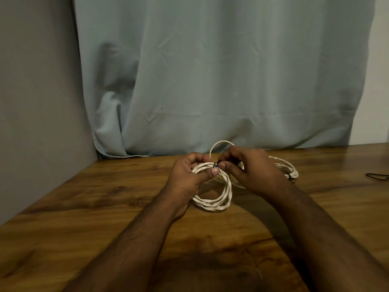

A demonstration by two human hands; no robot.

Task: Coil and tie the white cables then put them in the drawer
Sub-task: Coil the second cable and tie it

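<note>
A coiled white cable [219, 202] hangs in front of me above the wooden table [105, 207]. My left hand [189, 178] grips the top of the coil, thumb laid across its strands. My right hand [250, 171] pinches a small black tie [216, 165] at the top of that coil, right beside my left thumb. One loose loop of the cable [216, 144] arcs up behind my fingers. A second coiled white cable [286, 168] lies on the table behind my right hand, with a dark tie around it. No drawer is in view.
A pale blue curtain [221, 81] hangs behind the table, reaching down to its back edge. A grey wall [37, 102] borders the left side. A thin black cord or tie [377, 177] lies at the table's right edge.
</note>
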